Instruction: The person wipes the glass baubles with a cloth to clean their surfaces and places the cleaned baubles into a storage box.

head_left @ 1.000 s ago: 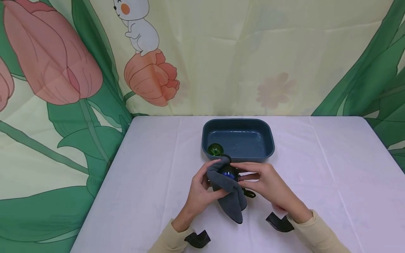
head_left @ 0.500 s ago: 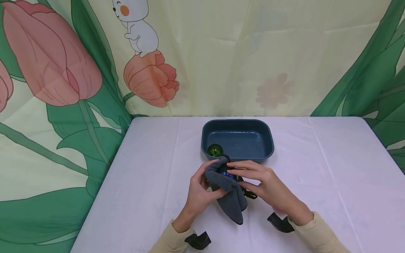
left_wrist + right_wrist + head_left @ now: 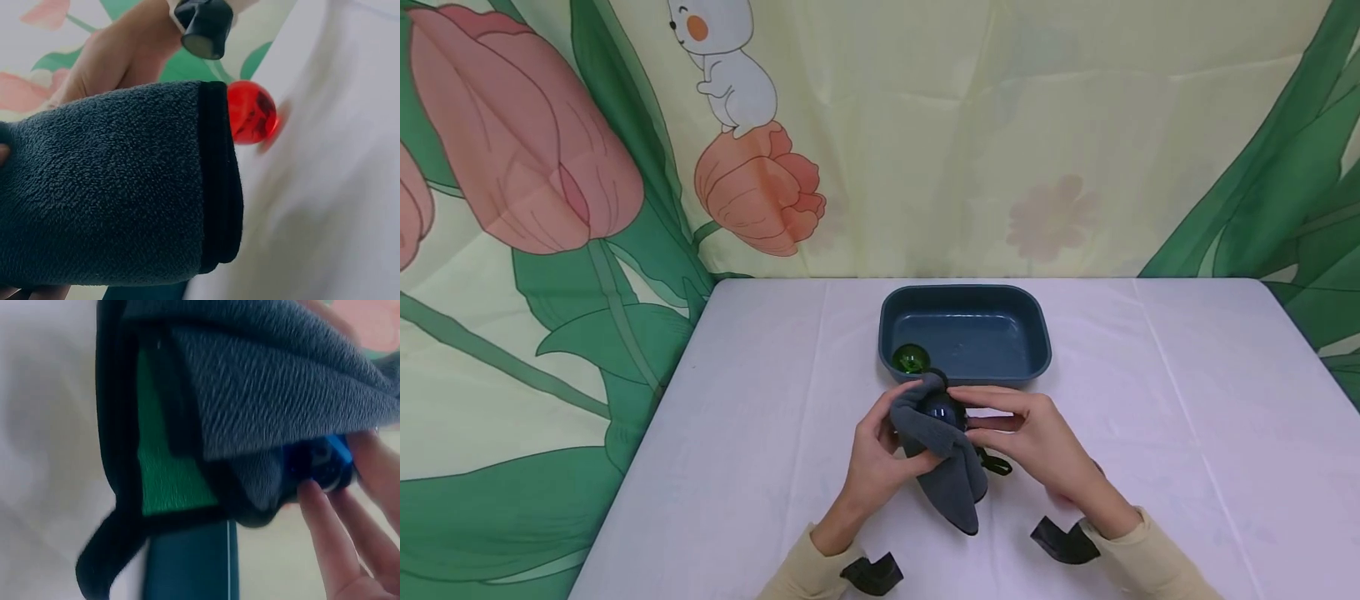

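A dark grey cloth (image 3: pixel 943 475) with black edging is folded around a shiny blue ball (image 3: pixel 943 408) in the head view. My left hand (image 3: pixel 876 462) grips the cloth and ball from the left, its thumb on the cloth's front. From the right, my right hand (image 3: pixel 1037 433) pinches the ball's exposed side between fingers and thumb. The right wrist view shows those fingers against the blue ball (image 3: pixel 315 462), partly covered by the cloth (image 3: pixel 281 387). A green underside shows inside the cloth fold there. Much of the ball is hidden.
A dark blue tray (image 3: pixel 1041 333) stands just beyond the hands, with a green glass-like ball (image 3: pixel 912 358) in its near left corner. A red see-through ball (image 3: pixel 252 112) lies on the white table; the right arm mostly hides it in the head view.
My right fingers reached across the ball's top half a second ago and are now back at its right side. The left hand stays nearly in place on the cloth.
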Available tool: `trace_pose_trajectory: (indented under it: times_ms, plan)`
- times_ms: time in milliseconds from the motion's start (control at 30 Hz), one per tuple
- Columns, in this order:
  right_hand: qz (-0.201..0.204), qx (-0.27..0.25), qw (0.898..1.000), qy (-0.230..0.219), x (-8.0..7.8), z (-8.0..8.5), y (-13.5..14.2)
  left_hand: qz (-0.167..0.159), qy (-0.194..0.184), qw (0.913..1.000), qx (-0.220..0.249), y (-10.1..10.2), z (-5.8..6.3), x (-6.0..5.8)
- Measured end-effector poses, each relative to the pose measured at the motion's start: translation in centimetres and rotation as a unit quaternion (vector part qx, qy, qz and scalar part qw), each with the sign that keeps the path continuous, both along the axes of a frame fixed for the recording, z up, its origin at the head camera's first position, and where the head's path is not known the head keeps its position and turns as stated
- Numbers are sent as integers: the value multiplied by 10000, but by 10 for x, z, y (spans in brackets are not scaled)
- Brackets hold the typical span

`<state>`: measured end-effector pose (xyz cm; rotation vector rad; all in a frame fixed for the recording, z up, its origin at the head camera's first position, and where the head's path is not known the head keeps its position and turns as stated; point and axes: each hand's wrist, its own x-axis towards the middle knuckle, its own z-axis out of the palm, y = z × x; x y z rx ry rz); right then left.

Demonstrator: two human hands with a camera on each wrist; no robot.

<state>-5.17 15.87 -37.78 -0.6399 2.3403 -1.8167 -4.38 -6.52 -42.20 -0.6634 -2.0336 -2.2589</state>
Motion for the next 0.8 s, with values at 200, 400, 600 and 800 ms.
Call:
trace_pose_trajectory:
  times_ms: [200,400,600,800]
  plan:
    - [142,796,9921,956,0,6,5,51,-37,10000,55,4,0,1]
    - [334,1231,9736,1891,2,11,8,-4,-77,9998,203,7,1,0]
    - [331,1167,9704,2088,1,5,7,15,-143,9998,170,8,3,1]
    - [232,774,9794,1849,1,0,3,115,-142,9998,6,6,4,1]
